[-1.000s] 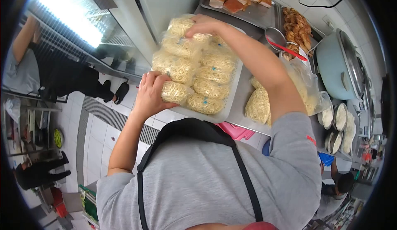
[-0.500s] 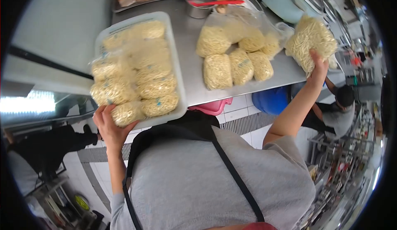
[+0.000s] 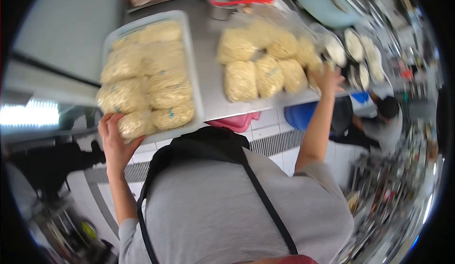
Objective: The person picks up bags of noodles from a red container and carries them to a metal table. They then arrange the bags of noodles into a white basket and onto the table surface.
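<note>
A white plastic tray (image 3: 196, 95) holds several clear bags of pale noodles in two columns. My left hand (image 3: 115, 140) curls around the front-left bag of noodles (image 3: 131, 124) at the tray's near corner. To the right, more bagged noodles (image 3: 241, 81) sit in rows on the steel table. My right hand (image 3: 327, 80) is at the right end of the front row, its fingers spread and blurred. It is against or just beside the last bag of noodles (image 3: 313, 73), which it partly hides.
Metal containers with white contents (image 3: 354, 46) stand right of the noodles. Behind are a steel pot (image 3: 222, 10) with a red-handled utensil (image 3: 244, 2) across it and a large pale-blue vessel (image 3: 317, 3). Below the table edge are a pink tub (image 3: 234, 123) and blue bin (image 3: 301, 117). A person (image 3: 388, 126) is at right.
My right hand has come left and down from the table's right side, and the noodle bag it carried now appears at the front row's right end, released. My left hand keeps its place at the tray.
</note>
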A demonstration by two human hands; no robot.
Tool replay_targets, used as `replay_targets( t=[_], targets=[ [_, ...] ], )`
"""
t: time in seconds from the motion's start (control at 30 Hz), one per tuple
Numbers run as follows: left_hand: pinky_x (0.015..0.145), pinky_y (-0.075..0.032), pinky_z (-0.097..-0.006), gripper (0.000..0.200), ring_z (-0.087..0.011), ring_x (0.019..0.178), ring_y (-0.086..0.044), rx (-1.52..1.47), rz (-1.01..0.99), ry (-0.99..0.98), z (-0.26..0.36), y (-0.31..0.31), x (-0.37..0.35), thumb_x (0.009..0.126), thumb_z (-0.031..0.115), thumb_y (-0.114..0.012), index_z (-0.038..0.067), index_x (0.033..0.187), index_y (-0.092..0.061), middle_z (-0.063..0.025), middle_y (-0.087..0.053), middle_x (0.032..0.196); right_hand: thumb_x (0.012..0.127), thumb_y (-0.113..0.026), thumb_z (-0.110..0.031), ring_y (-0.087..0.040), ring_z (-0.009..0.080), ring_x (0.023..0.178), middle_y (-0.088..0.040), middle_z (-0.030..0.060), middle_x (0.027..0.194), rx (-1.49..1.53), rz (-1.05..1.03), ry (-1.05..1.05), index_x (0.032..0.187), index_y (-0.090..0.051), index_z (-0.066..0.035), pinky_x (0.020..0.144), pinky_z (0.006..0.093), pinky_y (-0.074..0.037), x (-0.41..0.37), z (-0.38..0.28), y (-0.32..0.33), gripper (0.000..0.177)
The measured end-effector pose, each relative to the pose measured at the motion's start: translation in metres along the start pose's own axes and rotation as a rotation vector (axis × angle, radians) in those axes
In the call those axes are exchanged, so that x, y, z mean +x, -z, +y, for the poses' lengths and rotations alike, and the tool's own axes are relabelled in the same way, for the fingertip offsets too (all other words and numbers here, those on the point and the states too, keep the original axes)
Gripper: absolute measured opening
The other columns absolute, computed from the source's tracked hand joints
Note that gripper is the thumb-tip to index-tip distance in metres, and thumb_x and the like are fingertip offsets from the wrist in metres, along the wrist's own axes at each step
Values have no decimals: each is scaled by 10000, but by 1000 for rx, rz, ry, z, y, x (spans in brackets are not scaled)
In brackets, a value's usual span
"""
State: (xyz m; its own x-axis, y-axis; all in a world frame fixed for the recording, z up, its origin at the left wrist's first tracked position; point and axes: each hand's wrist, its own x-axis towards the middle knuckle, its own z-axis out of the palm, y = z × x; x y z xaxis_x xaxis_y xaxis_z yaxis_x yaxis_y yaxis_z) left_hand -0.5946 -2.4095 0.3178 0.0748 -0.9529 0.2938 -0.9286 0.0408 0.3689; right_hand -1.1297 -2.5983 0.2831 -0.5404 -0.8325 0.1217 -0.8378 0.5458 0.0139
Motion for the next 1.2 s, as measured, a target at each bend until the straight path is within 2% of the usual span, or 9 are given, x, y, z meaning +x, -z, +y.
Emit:
replay_targets(
  t=[0.1,0.17,0.33,0.5,0.73,0.87,0.97,1.13,1.2],
  targets=[
    [891,-397,-423,668,-361,1072,-434,-11,-26,44,0,4,2,498,148,-821,73,1074,-492,-164,-456,1126,729,-710,-191,-564,299,980,-584,155,1065,565,649,472,951,-628,-66,826,386,-470,-15,-57,37,267],
    [887,-397,-429,659,-359,1072,-435,8,-19,68,-1,1,2,488,143,-820,75,1060,-500,-159,-457,1130,743,-696,-137,-570,263,961,-590,134,1034,1353,257,653,940,-625,-59,793,348,-472,-48,-137,51,223],
    [863,-424,-416,608,-345,1058,-451,4,61,95,0,-1,-5,513,173,-815,74,1032,-513,-137,-473,1105,679,-726,-365,-518,322,1070,-547,178,1135,1087,-122,1563,1124,-571,-72,907,360,-414,-158,-340,68,555],
    [828,-441,-434,567,-352,985,-488,1,7,83,-8,7,-14,548,220,-794,92,1035,-534,-121,-510,1050,601,-752,-454,-470,298,1152,-484,179,1250,361,-930,1330,1295,-430,-59,957,321,-377,-196,-434,71,861],
    [876,-393,-426,661,-348,1001,-462,-98,168,10,-18,-10,-16,523,193,-805,90,1104,-507,-131,-502,1070,809,-557,-148,-329,332,1270,-214,267,1406,736,-653,1944,1174,-504,-181,1016,377,-321,-225,-398,82,371],
    [873,-365,-417,679,-334,990,-462,-131,201,-57,-23,-15,-16,500,205,-823,76,1089,-511,-125,-497,1073,812,-567,-235,-305,354,1286,-171,282,1422,554,-652,1925,1105,-575,-181,1021,378,-313,-218,-373,80,298],
    [856,-375,-422,664,-324,1011,-446,-134,155,-23,-22,-15,-12,500,187,-828,82,1075,-513,-129,-485,1081,639,-657,-483,-368,444,1213,-222,304,1394,384,-448,1750,977,-660,-73,952,388,-382,-235,-356,79,532],
    [888,-391,-430,623,-361,1058,-430,-172,-18,25,-24,-3,-2,520,109,-803,64,1063,-502,-155,-464,1108,545,-695,-403,-459,422,1095,-344,261,1318,336,-449,1718,878,-683,-20,927,413,-397,-248,-364,87,508],
    [862,-409,-420,553,-357,1014,-471,-221,-46,-25,-30,1,2,503,50,-749,44,1000,-507,-157,-498,1049,535,-722,-394,-448,381,1124,-371,247,1286,686,-606,1522,897,-672,2,927,415,-395,-243,-360,68,539]
  ],
)
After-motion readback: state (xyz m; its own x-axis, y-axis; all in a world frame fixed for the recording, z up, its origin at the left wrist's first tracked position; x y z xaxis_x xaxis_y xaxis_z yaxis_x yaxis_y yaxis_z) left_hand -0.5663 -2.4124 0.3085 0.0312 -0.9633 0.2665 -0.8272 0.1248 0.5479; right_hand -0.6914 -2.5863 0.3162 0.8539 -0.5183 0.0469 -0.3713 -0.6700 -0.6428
